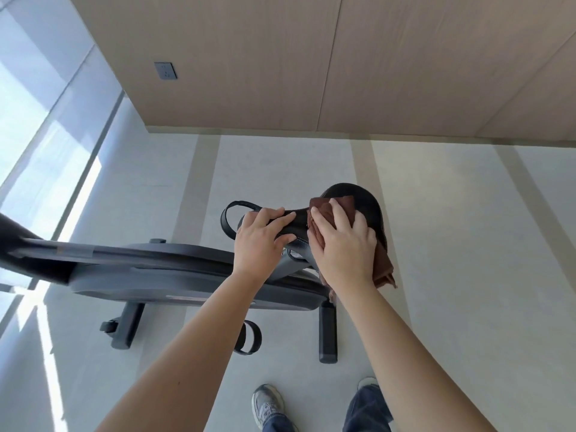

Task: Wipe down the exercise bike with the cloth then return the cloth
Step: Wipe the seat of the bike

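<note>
Standing over a dark exercise bike on a pale floor, looking down along both bare forearms. Clasping the narrow front of the black seat with the left hand: fingers laid over the top, thumb hooked round the near edge. Pressing a brown cloth flat onto the middle of the seat with the right hand, palm down, fingers straight and a little spread. Draped across the seat from its far side, passing under the palm, then hanging off the near edge below the wrist in loose folds. Just beyond the left hand, a looped pedal strap; lower, between the two foot bars, a second strap. Behind, a light wooden wall with a grey socket; at far left, a bright window. At the bottom edge, grey shoes and blue trouser legs.
</note>
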A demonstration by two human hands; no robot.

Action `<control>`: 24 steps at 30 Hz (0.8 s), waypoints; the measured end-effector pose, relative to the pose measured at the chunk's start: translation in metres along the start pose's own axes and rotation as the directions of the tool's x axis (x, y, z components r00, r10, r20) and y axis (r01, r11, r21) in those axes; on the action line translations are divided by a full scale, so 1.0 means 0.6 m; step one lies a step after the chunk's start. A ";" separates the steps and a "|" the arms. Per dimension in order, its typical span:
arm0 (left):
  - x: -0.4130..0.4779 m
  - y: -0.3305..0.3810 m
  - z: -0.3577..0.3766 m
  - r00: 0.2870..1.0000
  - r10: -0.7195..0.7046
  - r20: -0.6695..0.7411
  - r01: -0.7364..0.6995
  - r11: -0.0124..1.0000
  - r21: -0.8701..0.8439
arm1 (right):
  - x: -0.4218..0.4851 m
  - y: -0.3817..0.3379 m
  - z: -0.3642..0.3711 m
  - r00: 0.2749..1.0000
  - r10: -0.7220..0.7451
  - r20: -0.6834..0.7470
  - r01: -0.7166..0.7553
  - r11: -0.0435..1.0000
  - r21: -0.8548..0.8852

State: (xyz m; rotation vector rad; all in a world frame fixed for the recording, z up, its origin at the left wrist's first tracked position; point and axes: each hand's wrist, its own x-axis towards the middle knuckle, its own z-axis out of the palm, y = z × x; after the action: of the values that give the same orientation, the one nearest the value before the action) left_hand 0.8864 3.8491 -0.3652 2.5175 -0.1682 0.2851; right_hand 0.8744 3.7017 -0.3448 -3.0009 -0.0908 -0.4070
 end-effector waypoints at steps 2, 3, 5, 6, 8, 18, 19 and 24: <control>-0.002 0.000 0.000 1.000 -0.002 -0.012 0.002 1.000 0.000 | -0.036 0.021 -0.001 0.996 -0.050 -0.067 0.048 0.998 -0.027; -0.002 0.001 0.001 1.000 -0.007 -0.014 0.007 1.000 -0.001 | -0.054 0.030 -0.001 0.993 -0.069 -0.095 0.066 0.997 -0.036; -0.002 0.003 0.000 1.000 -0.024 0.003 0.024 1.000 -0.005 | -0.066 0.037 -0.001 0.993 -0.069 -0.097 0.065 0.997 -0.048; -0.001 0.003 0.000 0.999 -0.031 0.012 0.031 0.999 -0.009 | -0.053 0.032 -0.003 0.995 -0.059 -0.078 0.055 0.997 -0.044; 0.003 0.001 -0.002 1.000 -0.022 0.022 0.023 1.000 -0.011 | -0.004 0.010 -0.006 0.999 -0.038 0.006 0.038 0.999 -0.015; 0.001 0.009 -0.007 1.000 -0.004 0.024 0.004 1.000 0.019 | -0.078 0.038 -0.008 0.984 -0.147 -0.098 0.146 0.989 -0.017; 0.000 0.011 -0.007 1.000 -0.001 0.029 0.000 0.999 0.034 | -0.067 0.045 -0.009 0.986 -0.139 -0.091 0.141 0.990 0.014; -0.007 0.022 -0.007 0.994 0.006 0.112 -0.019 0.993 0.115 | 0.061 0.111 -0.007 0.938 0.316 0.140 -0.345 0.877 0.334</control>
State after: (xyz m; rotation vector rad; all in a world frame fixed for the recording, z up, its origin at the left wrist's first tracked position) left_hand 0.8794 3.8411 -0.3555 2.6503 -0.2176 0.1632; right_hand 0.9133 3.6366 -0.3379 -2.6033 0.3083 -0.2024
